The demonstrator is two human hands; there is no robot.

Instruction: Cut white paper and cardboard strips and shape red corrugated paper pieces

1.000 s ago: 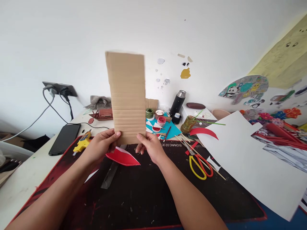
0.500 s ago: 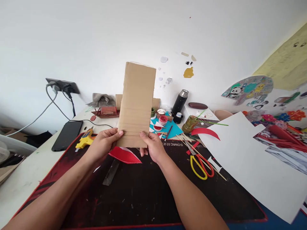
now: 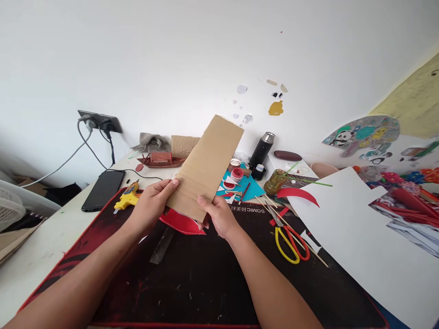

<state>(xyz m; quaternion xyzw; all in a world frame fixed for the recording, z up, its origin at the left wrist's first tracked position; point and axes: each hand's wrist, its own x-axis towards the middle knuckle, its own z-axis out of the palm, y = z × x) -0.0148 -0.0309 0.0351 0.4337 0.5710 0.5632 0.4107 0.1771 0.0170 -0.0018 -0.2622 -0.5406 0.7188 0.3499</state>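
Note:
A brown rectangular piece of cardboard [image 3: 210, 164] is held up above the black mat, its top leaning to the right. My left hand [image 3: 153, 201] grips its lower left edge, thumb on the near face. At the lower right edge my right hand [image 3: 219, 214] pinches it the same way, with the fingers mostly behind. Below the cardboard lies a red ribbed, leaf-shaped piece [image 3: 183, 223], partly covered by it. A transparent ruler-like strip [image 3: 162, 246] rests on the mat nearby.
Scissors [image 3: 288, 242] with yellow and orange handles lie right, beside thin sticks and large white paper [image 3: 363, 228]. A yellow glue gun [image 3: 126, 196] and black phone [image 3: 103, 191] are left. Behind stand paint pots [image 3: 236, 174], a black thermos [image 3: 262, 150] and a model boat [image 3: 161, 159].
The cardboard has tilted from nearly upright to leaning right, and its top edge is lower. Both hands keep their hold. The whole view has shifted slightly.

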